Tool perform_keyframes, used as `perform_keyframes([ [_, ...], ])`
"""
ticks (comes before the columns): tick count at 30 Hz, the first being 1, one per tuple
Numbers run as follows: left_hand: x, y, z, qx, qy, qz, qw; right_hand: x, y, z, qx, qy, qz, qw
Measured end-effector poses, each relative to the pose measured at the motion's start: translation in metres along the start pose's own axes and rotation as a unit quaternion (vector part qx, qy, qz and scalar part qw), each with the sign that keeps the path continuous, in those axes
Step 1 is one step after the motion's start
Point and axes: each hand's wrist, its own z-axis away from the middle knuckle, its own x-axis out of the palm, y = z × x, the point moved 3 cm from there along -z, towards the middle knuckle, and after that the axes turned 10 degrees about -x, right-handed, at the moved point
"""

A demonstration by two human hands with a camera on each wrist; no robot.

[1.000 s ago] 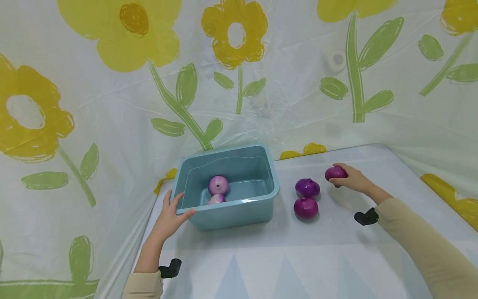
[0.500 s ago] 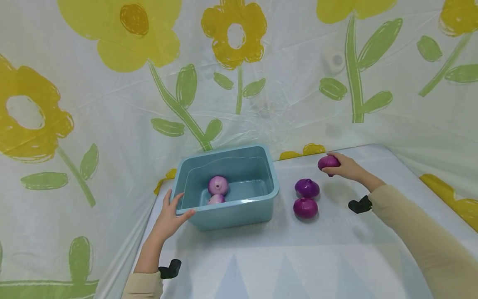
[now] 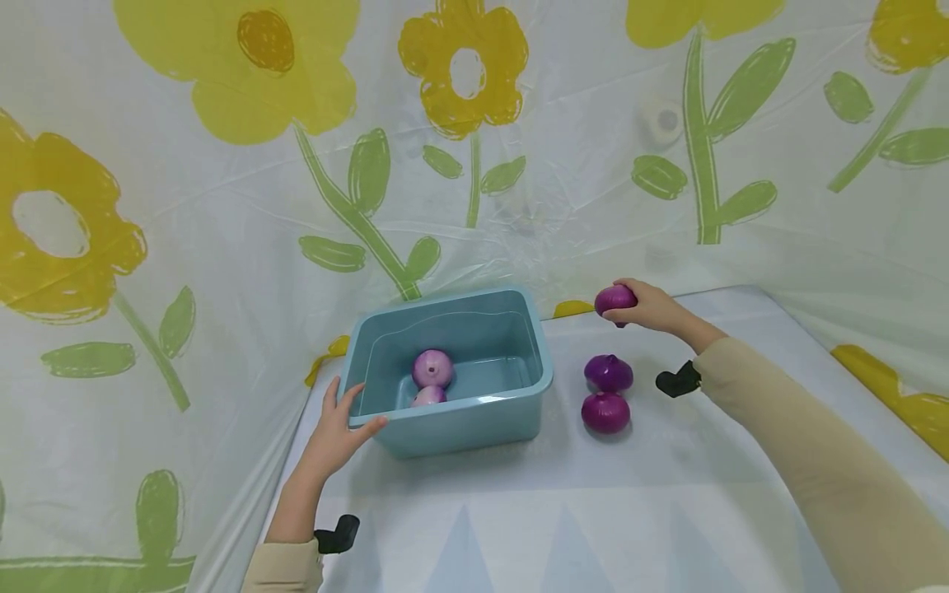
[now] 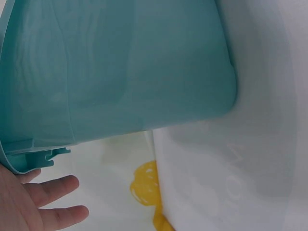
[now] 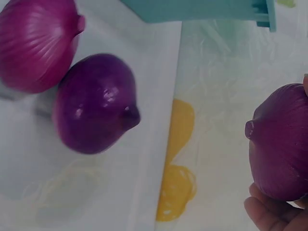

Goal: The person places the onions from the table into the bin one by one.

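In the head view a purple onion hangs in the air above the back of the table, and my right hand grips it from the right. The right wrist view shows the same onion with fingers round its side. A dark violet onion and a magenta onion touch each other on the table. My left hand rests at the near left corner of a blue bin, fingers spread and straight at its rim. Two paler onions lie inside the bin; the back one shows more fully.
A white tablecloth with pale blue triangles covers the table. Behind it hangs a curtain printed with yellow flowers. The table's back edge runs just behind the bin, and its right edge slants forward.
My right hand has lifted its onion and carried it left and farther back, from right of the two table onions to above and behind them. The left hand and bin stay put.
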Motion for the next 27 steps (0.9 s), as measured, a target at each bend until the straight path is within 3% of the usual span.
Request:
perform_keyframes([
  [14, 0.000, -0.001, 0.000, 0.000, -0.005, 0.006, 1.0000, 0.006, -0.050, -0.038, -0.026, -0.005, 0.015, 1.000],
  [27, 0.000, -0.002, -0.001, 0.003, -0.003, 0.001, 1.0000, 0.030, -0.098, -0.063, -0.050, -0.022, 0.009, 0.998],
])
